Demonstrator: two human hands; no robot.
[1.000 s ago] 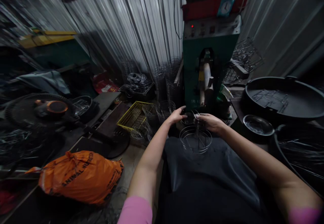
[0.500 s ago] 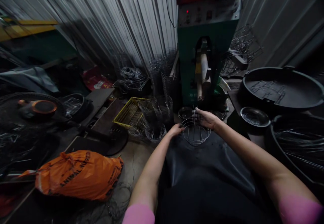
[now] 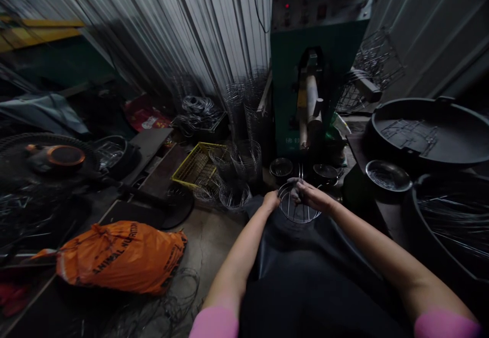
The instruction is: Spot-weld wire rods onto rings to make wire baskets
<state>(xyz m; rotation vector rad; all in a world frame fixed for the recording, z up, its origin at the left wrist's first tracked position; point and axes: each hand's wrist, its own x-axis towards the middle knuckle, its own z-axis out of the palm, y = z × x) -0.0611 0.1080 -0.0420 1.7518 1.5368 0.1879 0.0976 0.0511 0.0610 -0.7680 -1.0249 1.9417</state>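
Note:
A round wire basket (image 3: 301, 214) is held over the dark apron on my lap, below the green machine (image 3: 284, 88). Closed on the left side of its rim is my left hand (image 3: 271, 200). My right hand (image 3: 308, 194) is closed at the basket's upper side, its fingers pinched around thin wires that stick up. The fingertips of the right hand are dark, and the exact grip is partly hidden. Just beyond the hands stand two small dark bowls (image 3: 281, 167).
Left of me are wire baskets (image 3: 235, 195), a yellow crate (image 3: 187, 167), a fan (image 3: 57, 158) and an orange sack (image 3: 122, 259). On the right are a large round black tray (image 3: 451, 129), a metal dish (image 3: 387, 176) and a tub of wires (image 3: 454, 215).
The view has shifted slightly. My right hand has moved down and closer to the basket, with its fingers now drawn together. The left hand stays at the rim.

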